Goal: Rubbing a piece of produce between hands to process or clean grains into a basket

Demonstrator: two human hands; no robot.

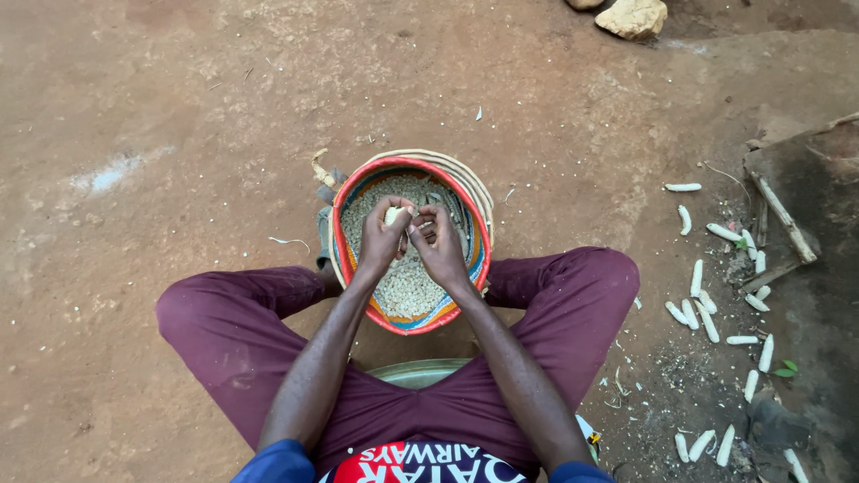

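Observation:
A woven basket with a red rim sits on the dirt between my knees, filled with pale maize kernels. Both hands are over it. My left hand and my right hand are closed together around a pale maize cob, of which only the tip shows above my left fingers. My legs in maroon trousers spread to either side of the basket.
Several bare white cobs lie scattered on the ground to the right, near dark wooden sticks. A metal bowl rim shows under my forearms. A pale stone lies at the top.

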